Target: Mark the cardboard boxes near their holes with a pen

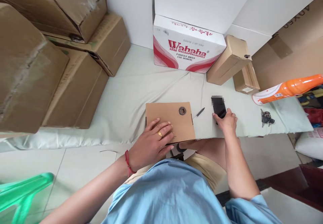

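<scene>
A flat brown cardboard box lies near the front edge of the cloth-covered table. A dark round ring-shaped mark or opening shows at its upper right. My left hand rests flat on the box's lower left part, fingers stretched out and slightly apart. To the right, my right hand grips the near end of a black phone, thumb on one side and fingers on the other. The phone's far end is blurred out. Between the box and the phone lies a dark pen.
Large cardboard boxes are stacked at the left. A white and red water carton stands at the back, beside small brown boxes. An orange bottle and keys are at the right. A green stool stands on the floor.
</scene>
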`<state>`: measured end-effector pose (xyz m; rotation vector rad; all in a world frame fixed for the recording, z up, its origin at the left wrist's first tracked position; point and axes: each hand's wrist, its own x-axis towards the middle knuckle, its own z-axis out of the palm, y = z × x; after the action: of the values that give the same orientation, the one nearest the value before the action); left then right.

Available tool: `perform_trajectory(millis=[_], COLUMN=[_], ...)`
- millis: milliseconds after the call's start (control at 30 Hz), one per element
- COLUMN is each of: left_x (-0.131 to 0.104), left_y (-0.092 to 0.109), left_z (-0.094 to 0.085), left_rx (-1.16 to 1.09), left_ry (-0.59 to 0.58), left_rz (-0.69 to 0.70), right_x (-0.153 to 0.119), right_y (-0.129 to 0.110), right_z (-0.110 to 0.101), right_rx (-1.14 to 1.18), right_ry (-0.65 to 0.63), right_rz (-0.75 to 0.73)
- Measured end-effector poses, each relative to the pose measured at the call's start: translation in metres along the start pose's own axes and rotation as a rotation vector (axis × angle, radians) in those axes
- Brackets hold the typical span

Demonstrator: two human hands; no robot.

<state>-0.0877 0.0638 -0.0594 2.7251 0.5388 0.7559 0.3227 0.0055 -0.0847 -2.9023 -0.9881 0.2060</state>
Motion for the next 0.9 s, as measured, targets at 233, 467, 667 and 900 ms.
perform_trajectory(millis=[233, 467, 667, 900], left_x=[0.001, -0.004, -0.008, -0.007], left_y=[-0.003, -0.004, -0.009, -0.008], left_z=[0.012, 0.016, 0.014, 0.015], left_rx=[0.034, -0.039, -0.083, -0.043], left_ry=[0.041, 0.022, -0.004, -0.013], left_rz=[-0.053, -0.118, -0.111, -0.143], right_x=[-0.006, -0.042, -0.104, -0.183], right_y=[0.006, 0.02, -0.003, -0.075], right_z=[-0.011, -0.002, -0.008, -0.028], right_rx=[0.008, 0.216, 0.51, 0.587], right_ry=[-0.075, 0.083, 0.245, 0.262], right_rz=[0.059, 0.048, -0.16, -0.504])
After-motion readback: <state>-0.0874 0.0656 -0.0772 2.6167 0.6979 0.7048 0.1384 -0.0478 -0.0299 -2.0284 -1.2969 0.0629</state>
